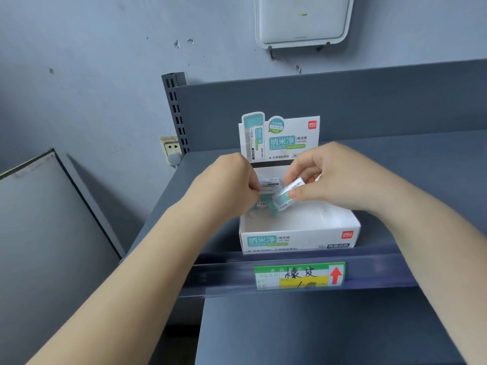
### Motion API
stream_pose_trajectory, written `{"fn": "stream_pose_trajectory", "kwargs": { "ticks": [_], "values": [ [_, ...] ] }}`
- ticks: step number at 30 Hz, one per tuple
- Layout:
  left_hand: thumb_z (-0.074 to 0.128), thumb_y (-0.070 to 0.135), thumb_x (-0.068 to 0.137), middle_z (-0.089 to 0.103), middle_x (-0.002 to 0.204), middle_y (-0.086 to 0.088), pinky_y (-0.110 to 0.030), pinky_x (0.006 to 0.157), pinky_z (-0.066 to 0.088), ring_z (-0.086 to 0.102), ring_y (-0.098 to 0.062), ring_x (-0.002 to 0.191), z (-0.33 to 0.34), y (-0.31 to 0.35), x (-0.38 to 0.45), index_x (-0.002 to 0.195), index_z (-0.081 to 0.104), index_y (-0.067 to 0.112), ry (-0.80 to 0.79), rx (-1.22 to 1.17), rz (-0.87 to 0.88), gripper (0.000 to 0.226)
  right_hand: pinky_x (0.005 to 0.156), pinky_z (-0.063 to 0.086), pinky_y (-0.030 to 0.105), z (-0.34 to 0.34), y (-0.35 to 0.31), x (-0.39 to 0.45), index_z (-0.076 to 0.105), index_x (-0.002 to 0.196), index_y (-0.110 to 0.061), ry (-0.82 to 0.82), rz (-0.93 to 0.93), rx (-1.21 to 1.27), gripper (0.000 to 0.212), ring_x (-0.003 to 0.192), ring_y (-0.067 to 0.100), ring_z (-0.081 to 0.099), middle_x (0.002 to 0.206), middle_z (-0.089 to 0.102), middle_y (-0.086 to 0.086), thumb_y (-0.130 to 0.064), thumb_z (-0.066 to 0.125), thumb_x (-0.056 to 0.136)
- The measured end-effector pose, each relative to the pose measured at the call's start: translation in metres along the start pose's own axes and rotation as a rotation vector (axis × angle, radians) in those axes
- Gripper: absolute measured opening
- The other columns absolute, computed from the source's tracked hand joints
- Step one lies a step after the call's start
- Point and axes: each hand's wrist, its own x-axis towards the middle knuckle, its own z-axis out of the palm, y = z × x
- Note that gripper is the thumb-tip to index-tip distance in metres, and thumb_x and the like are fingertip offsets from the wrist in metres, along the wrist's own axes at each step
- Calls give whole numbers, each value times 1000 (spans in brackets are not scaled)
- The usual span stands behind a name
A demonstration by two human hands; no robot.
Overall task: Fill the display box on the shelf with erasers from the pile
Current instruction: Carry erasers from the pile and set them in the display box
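Both hands over the open display box (300, 233), which sits on a dark grey shelf (421, 180). Right hand (340, 180): thumb and fingers curled, pinching one wrapped eraser (286, 197) — white sleeve, teal end, tilted, lower end pointing down-left into the box. Left hand (226, 185): fingers curled in at the box's left rear; fingertips meet a small cluster of erasers (267, 187) lying inside, and appear to pinch one of them, though the contact is partly hidden by the hand itself. Held eraser sits just beside, possibly touching, that cluster.

Box: white card, teal print and a red logo on the front wall; upright header card (280, 138) at the back showing an eraser picture. Interior mostly bare white on the right and front; erasers gathered at the left rear only. Count not readable.

Shelf front rail carries a price label (299, 275) — green and yellow, handwritten characters, red upward arrow — directly below the box. A slotted upright post (175, 111) stands at the shelf's left rear. On the blue-grey wall: a white flat device (303, 21) with a small green light above, a wall socket (171, 148) left of the post. A framed grey panel (47, 233) leans at lower left.
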Motion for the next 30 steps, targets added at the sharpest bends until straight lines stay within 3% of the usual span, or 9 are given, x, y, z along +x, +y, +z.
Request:
{"fn": "stream_pose_trajectory", "kwargs": {
  "ticks": [4,5,7,10,14,18,21,25,30],
  "values": [
    [58,7,81,60,81,0,-14,56,40,56,-19,73,2,-4,-3,83,76,16,105,-51,45,20,62,42,16,6,-5,3,66,76,-31,18,-35,-201,12,67,-1,50,81,65,-10,-20,72,74],
    [58,7,81,54,79,4,-5,52,33,51,-13,68,2,-7,-4,85,75,16,159,-96,40,20,59,39,14,7,-5,3,66,75,-32,17,-38,-240,13,65,-2,48,80,63,-13,-22,72,74],
    [60,11,81,44,75,11,-1,53,33,45,-7,62,1,-11,-5,87,71,19,231,-203,0,15,55,35,14,9,-5,3,63,73,-36,11,-47,-316,13,66,-2,47,81,59,-14,-28,73,74],
    [62,17,82,54,76,9,-6,53,36,53,-11,66,2,-17,-7,85,63,21,200,-313,-76,6,56,36,14,12,-7,4,69,81,-36,-12,-37,-351,8,74,3,53,88,61,-12,-34,73,74],
    [63,20,82,64,79,0,-19,49,39,59,-16,69,3,-18,-7,85,62,18,130,-411,-98,3,55,38,14,14,-10,3,73,91,-31,-49,3,-334,15,77,5,59,71,56,-17,-32,73,75],
    [63,17,81,64,77,0,-21,48,40,58,-17,67,3,-18,-7,86,64,17,120,-425,-87,5,70,49,22,17,-13,4,73,85,-29,-37,20,-279,13,82,8,63,79,65,-12,-29,77,72],
    [63,19,82,65,79,0,-20,47,40,59,-16,67,4,-19,-7,87,64,17,111,-430,-92,5,65,47,23,17,-16,4,72,78,-32,-12,14,-272,8,79,8,60,80,64,-11,-32,77,71],
    [62,19,83,67,78,-1,-20,45,39,58,-13,61,5,-20,-7,86,64,16,109,-455,-84,5,55,38,18,20,-19,6,75,85,-28,-40,10,-316,10,71,8,56,73,63,-12,-33,72,76],
    [59,19,84,68,80,0,-21,46,41,64,-13,67,6,-21,-5,84,62,18,107,-451,-75,3,62,43,20,25,-20,7,73,79,-27,-24,6,-325,4,74,14,65,76,71,-4,-29,71,77]
  ]
}}
